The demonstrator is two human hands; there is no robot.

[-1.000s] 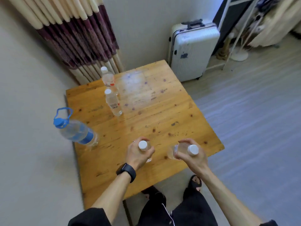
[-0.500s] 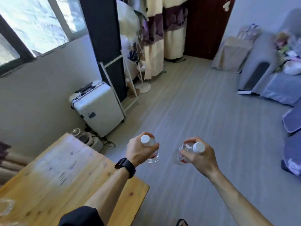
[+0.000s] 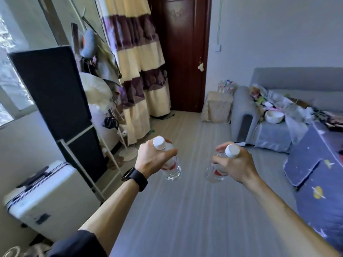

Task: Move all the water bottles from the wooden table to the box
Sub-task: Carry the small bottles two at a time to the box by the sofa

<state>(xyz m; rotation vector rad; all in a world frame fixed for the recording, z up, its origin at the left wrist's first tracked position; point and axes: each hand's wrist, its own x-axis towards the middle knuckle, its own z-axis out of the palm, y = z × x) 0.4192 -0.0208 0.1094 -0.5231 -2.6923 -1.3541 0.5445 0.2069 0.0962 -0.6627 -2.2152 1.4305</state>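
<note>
1. Gripping: my left hand (image 3: 150, 160) wraps one water bottle (image 3: 171, 169), cap up.
2. My right hand (image 3: 235, 166) clasps the second bottle (image 3: 215, 173); hands apart.
3. Change: suitcase (image 3: 46, 191) now lower-left of left hand; grips unchanged.

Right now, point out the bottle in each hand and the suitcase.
Left bottle (image 3: 159, 143): head view, on its white cap.
Right bottle (image 3: 232, 151): head view, on its white cap.
Suitcase (image 3: 50, 198): head view, on its white front panel.

One wide-angle view looks from the person's head, forward and down across the floor (image 3: 185, 210) toward the door (image 3: 181, 52) and sofa (image 3: 243, 108) at the far wall. The left hand (image 3: 151, 160) and right hand (image 3: 235, 166) sit close, mid-frame.
</note>
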